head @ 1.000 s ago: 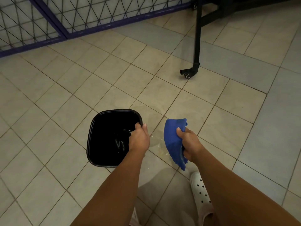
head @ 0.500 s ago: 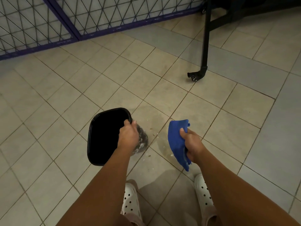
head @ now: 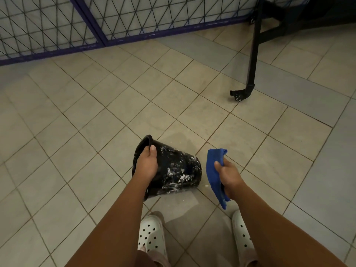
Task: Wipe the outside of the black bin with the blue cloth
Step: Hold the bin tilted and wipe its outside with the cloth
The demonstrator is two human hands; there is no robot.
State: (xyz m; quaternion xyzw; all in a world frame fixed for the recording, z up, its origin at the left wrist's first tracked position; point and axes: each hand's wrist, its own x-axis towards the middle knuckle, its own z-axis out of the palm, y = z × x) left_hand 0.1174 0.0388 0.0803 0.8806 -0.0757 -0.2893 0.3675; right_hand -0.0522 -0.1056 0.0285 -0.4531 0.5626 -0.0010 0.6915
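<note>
The black bin [head: 179,170] is tipped onto its side, mouth to the left and base to the right, just above the tiled floor. White smears and flecks cover its outer wall. My left hand [head: 147,163] grips its rim, thumb on the outside and fingers hidden inside. My right hand [head: 228,175] holds the blue cloth [head: 214,170], which hangs folded a short gap to the right of the bin's base, not touching it.
Beige and grey floor tiles [head: 77,160] lie all around. A black metal leg with a castor [head: 243,93] stands at the upper right. A purple-framed mesh fence [head: 96,22] runs along the back. My white clogs [head: 151,236] are below the bin.
My left hand has tipped the bin from upright, mouth up, onto its side, so its smeared outer wall now shows. The cloth hand has stayed about where it was.
</note>
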